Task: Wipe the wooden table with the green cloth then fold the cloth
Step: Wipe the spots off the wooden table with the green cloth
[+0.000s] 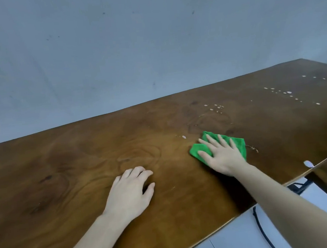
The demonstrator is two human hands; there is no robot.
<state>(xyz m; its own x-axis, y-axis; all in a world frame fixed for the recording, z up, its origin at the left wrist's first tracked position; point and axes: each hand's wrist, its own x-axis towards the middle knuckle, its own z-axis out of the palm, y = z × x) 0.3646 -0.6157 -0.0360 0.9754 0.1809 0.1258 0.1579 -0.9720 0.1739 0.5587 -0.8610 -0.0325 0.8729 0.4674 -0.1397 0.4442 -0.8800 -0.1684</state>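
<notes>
The green cloth lies bunched on the wooden table, right of centre. My right hand presses flat on it with straight, spread fingers and covers most of it. My left hand rests on the bare wood to the left of the cloth, its fingers loosely curled and holding nothing. Pale droplets or crumbs dot the wood beyond the cloth, and more specks lie toward the far right.
A grey wall stands behind the table's far edge. The table's near edge runs diagonally at lower right, with a black cable and a dark frame on the pale floor below. A white speck sits at that edge.
</notes>
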